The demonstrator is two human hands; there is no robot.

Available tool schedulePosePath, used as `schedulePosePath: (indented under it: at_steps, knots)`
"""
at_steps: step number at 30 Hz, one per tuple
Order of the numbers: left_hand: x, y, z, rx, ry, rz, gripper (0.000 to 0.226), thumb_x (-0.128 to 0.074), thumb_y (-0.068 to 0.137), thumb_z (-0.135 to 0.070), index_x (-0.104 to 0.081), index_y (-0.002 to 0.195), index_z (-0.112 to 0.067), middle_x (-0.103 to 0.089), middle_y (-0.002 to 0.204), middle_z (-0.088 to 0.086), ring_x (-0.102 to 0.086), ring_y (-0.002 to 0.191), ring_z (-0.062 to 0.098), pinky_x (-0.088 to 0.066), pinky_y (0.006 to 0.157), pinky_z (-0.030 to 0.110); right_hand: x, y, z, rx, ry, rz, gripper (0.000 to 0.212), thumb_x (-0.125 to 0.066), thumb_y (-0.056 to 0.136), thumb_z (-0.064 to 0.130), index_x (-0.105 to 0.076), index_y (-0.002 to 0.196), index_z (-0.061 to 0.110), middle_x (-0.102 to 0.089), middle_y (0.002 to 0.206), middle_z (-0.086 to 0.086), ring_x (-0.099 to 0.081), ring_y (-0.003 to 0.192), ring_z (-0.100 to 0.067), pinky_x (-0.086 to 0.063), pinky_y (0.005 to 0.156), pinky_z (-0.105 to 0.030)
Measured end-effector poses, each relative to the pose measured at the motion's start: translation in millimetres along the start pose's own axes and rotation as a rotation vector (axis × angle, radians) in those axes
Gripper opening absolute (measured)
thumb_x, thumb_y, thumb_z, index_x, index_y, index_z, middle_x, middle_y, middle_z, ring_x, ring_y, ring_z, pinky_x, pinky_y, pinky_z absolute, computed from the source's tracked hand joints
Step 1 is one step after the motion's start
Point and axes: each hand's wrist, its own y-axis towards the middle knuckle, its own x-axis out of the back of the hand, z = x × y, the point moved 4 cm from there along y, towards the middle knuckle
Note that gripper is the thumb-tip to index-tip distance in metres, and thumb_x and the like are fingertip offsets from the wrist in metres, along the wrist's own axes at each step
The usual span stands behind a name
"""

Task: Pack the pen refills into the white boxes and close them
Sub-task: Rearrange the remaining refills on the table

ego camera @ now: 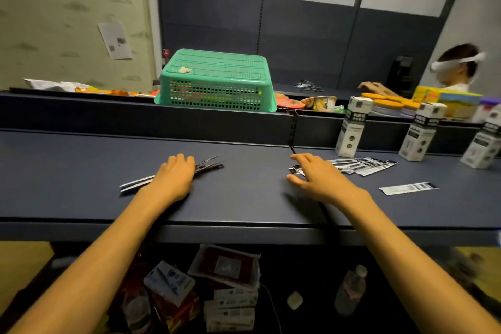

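My left hand (174,175) is closed around a bundle of packaged pen refills (208,165), held low over the dark shelf top (244,198); their ends stick out on both sides of the hand. My right hand (315,175) lies palm down, fingers spread, on the left end of a loose pile of refill packets (363,165). One single packet (408,188) lies apart to the right. Three white boxes stand upright at the back right: the nearest (352,127), a second (421,133) and a third (484,141) at the frame edge.
An upturned green plastic basket (217,81) sits on the raised ledge behind the shelf, among snack packets. Another person wearing a headset (458,68) works at far right. Under the shelf lie boxes, bottles (351,290) and packets.
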Motion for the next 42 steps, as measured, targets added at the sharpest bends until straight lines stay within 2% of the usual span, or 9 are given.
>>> schedulePosePath:
  at_steps: [9,15,20,23,26,33,38,40,42]
  knots:
    - [34.1,-1.0,-142.3,-0.072,-0.172,-0.014,0.019,-0.046,0.091,-0.002,-0.031,0.097,-0.012,-0.034,0.096,0.010,-0.041,0.080,0.027,-0.036,0.068,0.036,22.5,-57.6,-110.1,-0.024,0.050,-0.021,0.062,-0.045,0.098,0.051,-0.029,0.150,0.022,-0.035,0.154,-0.003,-0.038,0.137,-0.023,-0.034,0.110,-0.039]
    - [32.1,23.6,-250.8,-0.065,-0.298,-0.058,0.019,-0.045,0.090,-0.002,-0.042,0.107,-0.009,-0.055,0.103,0.017,-0.047,0.094,0.032,-0.038,0.070,0.038,40.7,-114.5,-214.1,-0.077,0.105,-0.066,0.062,-0.044,0.099,0.050,-0.026,0.152,0.025,-0.031,0.157,0.000,-0.034,0.140,-0.022,-0.030,0.112,-0.040]
    - [25.8,33.3,-312.0,0.097,-0.303,-0.041,0.024,-0.044,0.091,-0.002,-0.043,0.115,-0.003,-0.052,0.113,0.020,-0.043,0.108,0.036,-0.035,0.075,0.035,43.9,-142.3,-282.9,-0.092,0.148,-0.071,0.059,-0.042,0.099,0.050,-0.027,0.151,0.026,-0.034,0.155,0.002,-0.035,0.138,-0.020,-0.029,0.112,-0.037]
    - [30.4,40.7,-326.8,0.250,-0.320,0.026,0.036,-0.051,0.095,-0.024,-0.044,0.123,-0.003,-0.052,0.123,0.021,-0.041,0.117,0.038,-0.038,0.085,0.040,45.1,-139.8,-307.4,-0.104,0.179,-0.075,0.059,-0.041,0.099,0.051,-0.027,0.151,0.027,-0.034,0.155,0.002,-0.035,0.139,-0.020,-0.030,0.112,-0.038]
    - [26.6,46.0,-340.6,0.291,-0.224,0.071,0.050,-0.046,0.095,-0.043,-0.047,0.130,-0.007,-0.050,0.133,0.018,-0.038,0.125,0.036,-0.035,0.100,0.046,40.9,-132.8,-318.9,-0.097,0.201,-0.069,0.059,-0.041,0.099,0.049,-0.027,0.151,0.026,-0.034,0.155,0.001,-0.034,0.139,-0.020,-0.030,0.112,-0.037]
    - [13.2,58.9,-376.2,0.106,-0.239,0.054,0.058,-0.040,0.092,-0.053,-0.044,0.138,-0.017,-0.046,0.143,0.008,-0.038,0.133,0.030,-0.024,0.112,0.054,37.5,-98.2,-329.3,-0.069,0.217,-0.092,0.053,-0.039,0.101,0.048,-0.028,0.149,0.030,-0.034,0.155,0.002,-0.034,0.138,-0.024,-0.030,0.112,-0.039]
    - [17.4,73.4,-386.1,-0.010,-0.340,0.093,0.072,-0.043,0.081,-0.073,-0.047,0.134,-0.024,-0.048,0.142,0.004,-0.045,0.126,0.026,-0.037,0.106,0.048,42.6,-62.0,-334.8,-0.051,0.217,-0.113,0.053,-0.041,0.100,0.048,-0.030,0.148,0.030,-0.037,0.153,0.003,-0.035,0.138,-0.025,-0.032,0.112,-0.042]
    - [21.2,77.8,-376.8,0.019,-0.325,0.092,0.093,-0.042,0.074,-0.084,-0.037,0.143,-0.022,-0.041,0.148,0.005,-0.037,0.134,0.027,-0.032,0.110,0.050,40.3,-50.5,-337.2,-0.050,0.233,-0.114,0.053,-0.042,0.099,0.049,-0.031,0.148,0.031,-0.038,0.153,0.003,-0.036,0.138,-0.025,-0.033,0.111,-0.044]
    - [20.7,79.3,-363.5,0.102,-0.261,0.157,0.116,-0.036,0.065,-0.093,-0.020,0.152,-0.020,-0.021,0.159,0.007,-0.016,0.146,0.031,-0.016,0.116,0.057,36.7,-42.2,-339.3,-0.040,0.239,-0.106,0.053,-0.042,0.099,0.050,-0.030,0.148,0.031,-0.037,0.153,0.003,-0.036,0.138,-0.025,-0.034,0.111,-0.044]
